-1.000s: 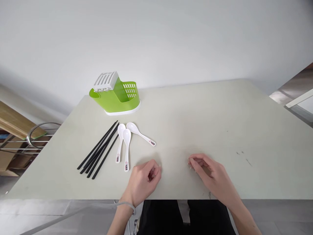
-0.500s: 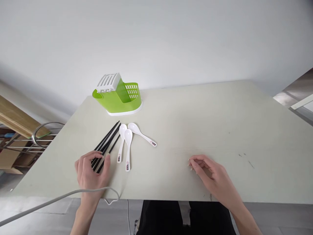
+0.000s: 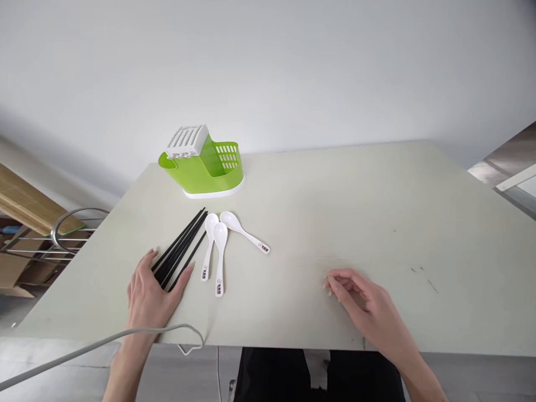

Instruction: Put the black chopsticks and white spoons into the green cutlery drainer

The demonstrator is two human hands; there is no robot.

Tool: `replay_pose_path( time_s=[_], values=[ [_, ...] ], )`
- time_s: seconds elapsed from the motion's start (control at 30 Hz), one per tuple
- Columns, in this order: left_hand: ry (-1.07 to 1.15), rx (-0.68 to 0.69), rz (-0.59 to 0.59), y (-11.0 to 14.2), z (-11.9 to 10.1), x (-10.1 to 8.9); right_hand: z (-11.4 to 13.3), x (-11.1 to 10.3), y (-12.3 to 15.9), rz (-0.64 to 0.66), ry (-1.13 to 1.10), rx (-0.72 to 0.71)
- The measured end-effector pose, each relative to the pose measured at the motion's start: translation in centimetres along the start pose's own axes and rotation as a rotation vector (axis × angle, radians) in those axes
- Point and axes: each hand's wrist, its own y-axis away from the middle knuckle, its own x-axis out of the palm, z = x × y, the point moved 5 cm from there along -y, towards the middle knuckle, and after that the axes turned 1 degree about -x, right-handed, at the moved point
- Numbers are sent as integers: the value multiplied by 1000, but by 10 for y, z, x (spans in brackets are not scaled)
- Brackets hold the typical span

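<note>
Several black chopsticks (image 3: 180, 247) lie on the table in a slanting bundle, with one a little apart on the right. My left hand (image 3: 151, 296) rests over their near ends, its fingers on the left side and its thumb spread to the right side; the ends are hidden under the palm. Beside the chopsticks are white spoons: one with its handle toward me (image 3: 220, 257), another left of it (image 3: 208, 245), and a third slanting right (image 3: 245, 231). My right hand (image 3: 364, 307) rests on the table at the right, fingers curled and tips together, with nothing visible in them.
A green cutlery holder (image 3: 209, 173) with a white slotted top and white base stands at the table's back left. A grey cable (image 3: 100, 339) crosses over my left wrist. A metal rack (image 3: 69, 234) with boxes is left of the table (image 3: 335, 201); a wall rises behind.
My left hand has flattened and its fingers have moved to the left side of the chopsticks, thumb apart. The chopsticks lie closer together. My right hand has stayed nearly still.
</note>
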Motion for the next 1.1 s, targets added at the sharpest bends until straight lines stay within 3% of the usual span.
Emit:
replay_pose_path(
  time_s=[0.13,0.5,0.67,1.1],
  values=[
    [14,-64,50,-1,3,3,0,0,0,-8,2,13],
    [-2,-82,7,-2,0,-1,3,1,-1,18,-14,43],
    [-64,-116,44,-6,-7,-4,0,2,-1,17,-8,53],
    [-487,49,477,-61,-4,-24,-3,2,-3,19,31,46]
  ],
)
